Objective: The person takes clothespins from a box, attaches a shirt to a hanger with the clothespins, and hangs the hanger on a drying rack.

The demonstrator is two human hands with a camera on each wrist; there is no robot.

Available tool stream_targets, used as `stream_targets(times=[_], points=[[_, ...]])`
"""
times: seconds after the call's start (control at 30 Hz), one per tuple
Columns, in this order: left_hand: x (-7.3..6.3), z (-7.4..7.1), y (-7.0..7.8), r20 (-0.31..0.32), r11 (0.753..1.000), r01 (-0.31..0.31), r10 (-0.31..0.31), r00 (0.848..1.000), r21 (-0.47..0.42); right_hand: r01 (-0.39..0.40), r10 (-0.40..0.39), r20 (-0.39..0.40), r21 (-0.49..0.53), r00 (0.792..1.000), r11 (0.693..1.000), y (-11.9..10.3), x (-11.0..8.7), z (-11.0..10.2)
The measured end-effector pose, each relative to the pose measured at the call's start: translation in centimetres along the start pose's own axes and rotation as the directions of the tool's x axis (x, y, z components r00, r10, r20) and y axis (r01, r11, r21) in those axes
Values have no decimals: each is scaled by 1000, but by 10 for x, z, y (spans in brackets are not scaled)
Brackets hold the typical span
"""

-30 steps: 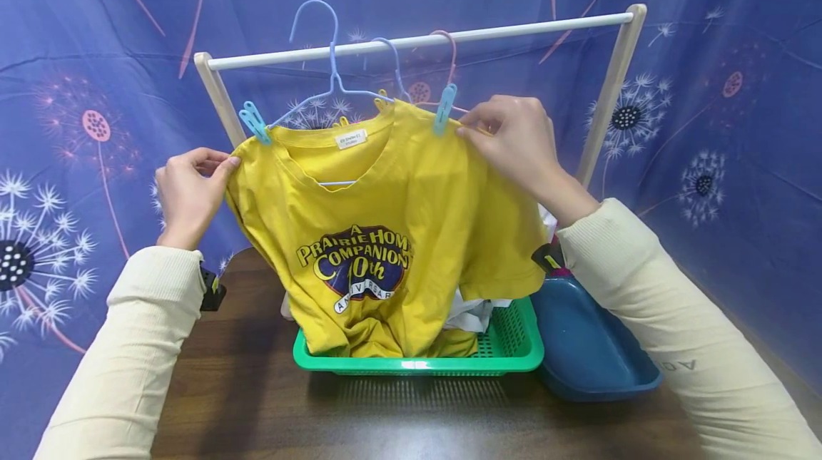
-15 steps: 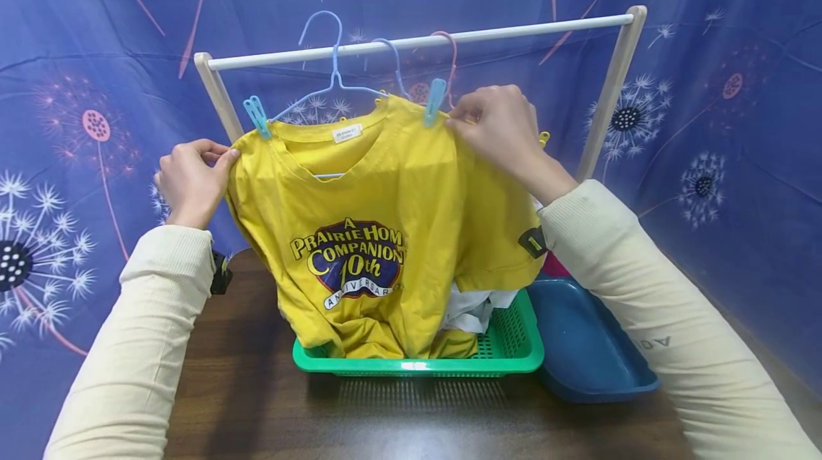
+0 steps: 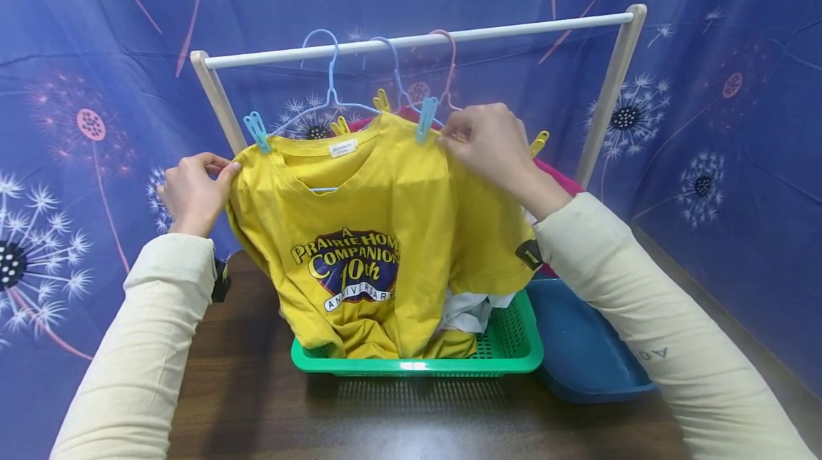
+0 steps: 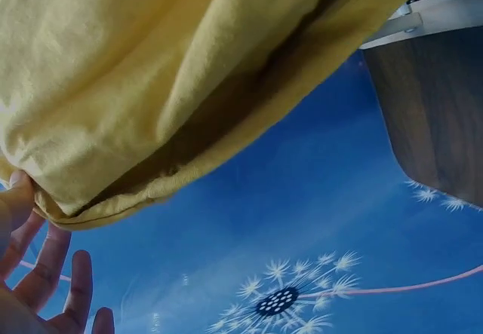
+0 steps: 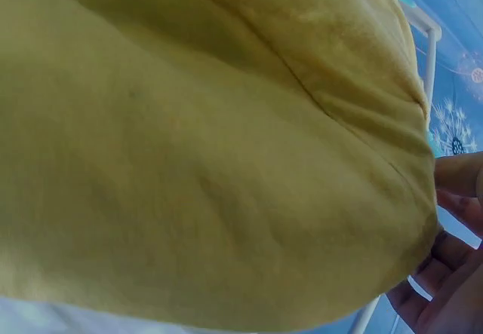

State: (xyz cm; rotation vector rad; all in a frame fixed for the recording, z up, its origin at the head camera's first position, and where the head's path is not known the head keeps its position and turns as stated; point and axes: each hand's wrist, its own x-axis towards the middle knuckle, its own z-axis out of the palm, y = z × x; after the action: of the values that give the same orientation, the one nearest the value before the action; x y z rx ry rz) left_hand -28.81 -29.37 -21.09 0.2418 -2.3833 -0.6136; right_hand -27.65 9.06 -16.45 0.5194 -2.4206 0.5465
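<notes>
A yellow T-shirt (image 3: 411,203) with printed lettering is spread on a light-blue hanger (image 3: 332,82), whose hook overlaps the white rod (image 3: 507,31) in the head view. My left hand (image 3: 195,189) pinches the shirt's left shoulder between thumb and fingers. At the opposite shoulder, my right hand (image 3: 484,142) pinches the cloth beside a blue clothespin (image 3: 426,120). Another blue clothespin (image 3: 257,132) grips the shirt near its left collar. The left wrist view shows the thumb at the sleeve's hem (image 4: 56,217); yellow cloth (image 5: 226,183) fills most of the right wrist view.
A blue hanger (image 3: 396,68) and a pink hanger (image 3: 452,64) hang farther right on the rod. Behind the shirt are a magenta garment (image 3: 565,180) and yellow clothespins (image 3: 538,143). A green basket (image 3: 514,360) with white cloth stands below, beside a dark-blue tray (image 3: 584,353).
The shirt's hanger has come down, its hook dropping from above the rod to its level. Both hands went slightly up, then down with the shirt; the right has shifted left.
</notes>
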Motion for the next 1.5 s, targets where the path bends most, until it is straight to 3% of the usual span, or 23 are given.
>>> stream_targets(times=[0.3, 0.53, 0.77, 0.97, 1.17, 1.37, 1.5], points=[[-3, 11, -5, 89, 1000, -20, 21, 996, -11, 48, -48, 46, -5, 998, 999, 1, -10, 10], [-4, 16, -6, 186, 998, -57, 58, 981, -15, 62, -61, 76, -13, 995, 998, 3, -16, 11], [-13, 18, -8, 185, 996, -90, 85, 979, 19, 87, -87, 7, -16, 996, 996, 8, -30, 5], [-27, 17, -13, 188, 986, -115, 91, 978, 119, 142, -145, -69, -46, 987, 989, 19, -47, -3], [-46, 13, -15, 253, 968, -162, 110, 961, 193, 195, -198, -128, -40, 972, 980, 34, -69, -12], [-70, 10, -16, 275, 958, -206, 147, 950, 200, 180, -185, -125, -47, 975, 983, 50, -94, -20], [-87, 9, -19, 277, 948, -252, 194, 941, 194, 216, -225, -119, -80, 967, 973, 67, -114, -22]])
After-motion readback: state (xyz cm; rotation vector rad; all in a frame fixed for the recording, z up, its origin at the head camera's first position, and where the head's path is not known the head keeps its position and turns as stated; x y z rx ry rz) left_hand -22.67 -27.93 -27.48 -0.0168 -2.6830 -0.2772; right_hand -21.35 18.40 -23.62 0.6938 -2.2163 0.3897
